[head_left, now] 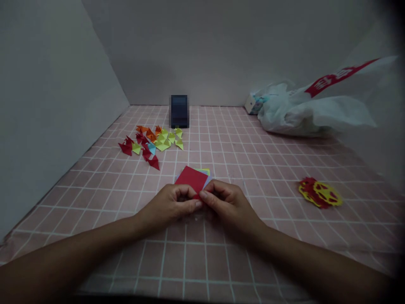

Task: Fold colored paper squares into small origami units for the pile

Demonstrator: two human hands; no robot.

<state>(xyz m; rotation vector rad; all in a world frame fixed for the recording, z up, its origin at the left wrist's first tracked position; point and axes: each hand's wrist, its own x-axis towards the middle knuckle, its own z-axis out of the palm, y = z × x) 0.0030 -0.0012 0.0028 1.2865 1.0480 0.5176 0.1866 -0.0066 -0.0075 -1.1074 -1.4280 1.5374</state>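
Observation:
A square of red origami paper (192, 179) is held by its near corner, between the fingertips of both hands. My left hand (172, 200) pinches it from the left, thumb and forefinger closed. From the right, my right hand (226, 202) grips the same corner, its thumb close to the left one. Behind and below the red sheet, the edges of other coloured paper (204, 171) show in yellow, green and pale violet. How many sheets lie there is hidden.
Several folded paper figures (163, 141) in red, orange, yellow and blue lie at the back left. A dark upright device (179, 111) stands behind them. Red and yellow cut-out shapes (320, 193) lie right. A white plastic bag (291, 112) and a box (252, 104) sit back right.

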